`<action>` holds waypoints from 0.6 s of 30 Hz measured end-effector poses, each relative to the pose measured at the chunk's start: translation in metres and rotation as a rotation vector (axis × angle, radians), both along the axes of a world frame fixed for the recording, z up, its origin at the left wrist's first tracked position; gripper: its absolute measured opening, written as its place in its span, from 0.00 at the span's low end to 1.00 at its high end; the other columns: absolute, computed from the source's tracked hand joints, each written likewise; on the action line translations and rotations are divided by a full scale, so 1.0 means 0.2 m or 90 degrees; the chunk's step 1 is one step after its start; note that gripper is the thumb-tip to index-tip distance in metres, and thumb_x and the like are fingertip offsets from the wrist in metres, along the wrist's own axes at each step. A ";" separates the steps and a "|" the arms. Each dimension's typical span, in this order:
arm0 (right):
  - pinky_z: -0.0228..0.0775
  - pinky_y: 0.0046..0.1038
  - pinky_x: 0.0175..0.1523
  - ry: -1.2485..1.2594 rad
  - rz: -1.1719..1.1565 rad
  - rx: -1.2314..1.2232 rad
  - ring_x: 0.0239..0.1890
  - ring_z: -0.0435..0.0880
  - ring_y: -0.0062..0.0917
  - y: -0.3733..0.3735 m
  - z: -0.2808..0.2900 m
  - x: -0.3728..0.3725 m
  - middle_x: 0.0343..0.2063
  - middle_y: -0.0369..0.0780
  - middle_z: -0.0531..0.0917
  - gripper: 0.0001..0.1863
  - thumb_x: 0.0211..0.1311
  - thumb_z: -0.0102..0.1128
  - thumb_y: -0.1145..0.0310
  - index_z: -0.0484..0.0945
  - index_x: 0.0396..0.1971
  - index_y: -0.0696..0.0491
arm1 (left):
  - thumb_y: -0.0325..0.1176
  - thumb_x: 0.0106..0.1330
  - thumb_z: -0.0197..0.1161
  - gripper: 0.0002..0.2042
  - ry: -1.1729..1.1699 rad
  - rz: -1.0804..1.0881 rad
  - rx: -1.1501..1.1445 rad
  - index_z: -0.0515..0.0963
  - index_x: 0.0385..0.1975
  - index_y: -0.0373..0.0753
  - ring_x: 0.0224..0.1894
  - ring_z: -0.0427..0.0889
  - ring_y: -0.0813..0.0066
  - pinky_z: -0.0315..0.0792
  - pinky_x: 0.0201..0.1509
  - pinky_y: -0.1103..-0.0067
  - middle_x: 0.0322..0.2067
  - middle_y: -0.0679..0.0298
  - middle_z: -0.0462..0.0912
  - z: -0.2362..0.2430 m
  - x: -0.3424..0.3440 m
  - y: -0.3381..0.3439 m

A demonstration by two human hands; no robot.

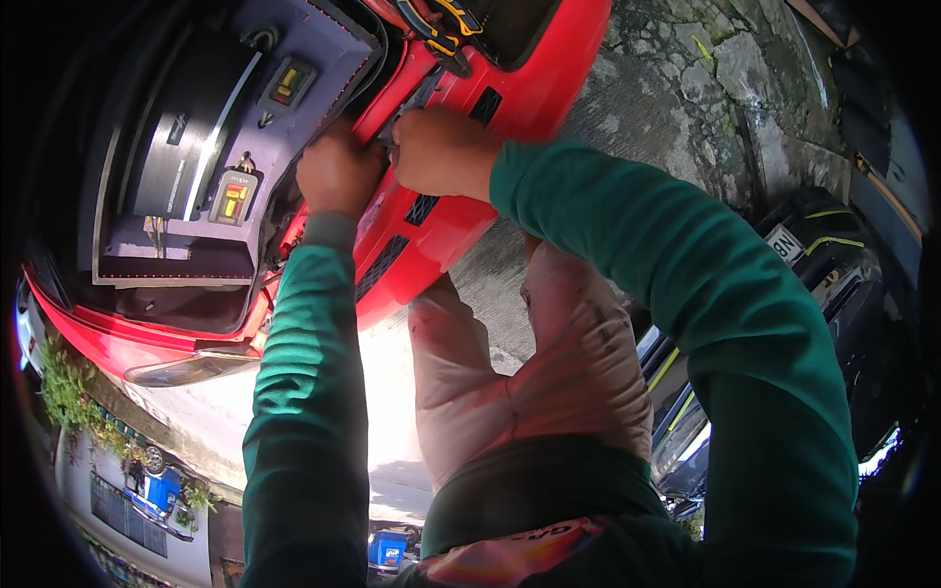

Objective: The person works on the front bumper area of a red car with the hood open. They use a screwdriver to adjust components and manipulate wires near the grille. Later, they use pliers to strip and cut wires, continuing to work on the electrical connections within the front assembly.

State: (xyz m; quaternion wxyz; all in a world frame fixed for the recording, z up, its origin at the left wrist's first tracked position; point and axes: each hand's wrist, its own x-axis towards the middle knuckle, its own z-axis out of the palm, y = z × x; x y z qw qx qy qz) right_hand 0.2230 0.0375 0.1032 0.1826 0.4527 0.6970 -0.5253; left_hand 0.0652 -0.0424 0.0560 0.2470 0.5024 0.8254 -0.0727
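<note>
Both my hands are together at the open edge of a red car body, close beside a boxed audio panel. My left hand is closed, knuckles up, at the gap between the panel and the red bodywork. Just right of it, my right hand is closed in a pinch over the red edge. What the fingers grip is hidden beneath them. Black-and-yellow-handled pliers lie on the car beyond my right hand. Black mesh grilles show in the red panel below my hands.
A purple-grey box left of my hands holds a black amplifier and two small modules with yellow parts. A red-cased lamp sits at the car's near corner. A dark vehicle stands on the right. Cracked concrete lies beyond.
</note>
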 end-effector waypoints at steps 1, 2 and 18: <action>0.83 0.46 0.54 -0.016 0.074 0.049 0.50 0.90 0.46 -0.01 0.03 -0.01 0.44 0.51 0.90 0.14 0.62 0.64 0.63 0.89 0.41 0.57 | 0.45 0.56 0.73 0.18 -0.008 -0.004 0.021 0.84 0.44 0.44 0.43 0.89 0.42 0.82 0.50 0.52 0.36 0.50 0.90 -0.01 0.00 -0.01; 0.83 0.46 0.54 -0.008 0.086 0.073 0.50 0.90 0.45 -0.03 0.04 -0.02 0.44 0.51 0.90 0.14 0.62 0.64 0.63 0.89 0.41 0.56 | 0.45 0.56 0.72 0.18 -0.016 -0.008 0.042 0.84 0.45 0.44 0.44 0.89 0.42 0.82 0.50 0.53 0.37 0.50 0.90 -0.01 0.00 -0.02; 0.80 0.49 0.57 0.040 0.050 0.102 0.49 0.88 0.49 0.01 -0.01 0.01 0.42 0.53 0.89 0.12 0.63 0.60 0.69 0.87 0.41 0.56 | 0.38 0.61 0.63 0.10 -0.694 0.555 -0.278 0.83 0.39 0.43 0.42 0.80 0.74 0.72 0.52 0.77 0.37 0.67 0.85 -0.01 -0.29 0.18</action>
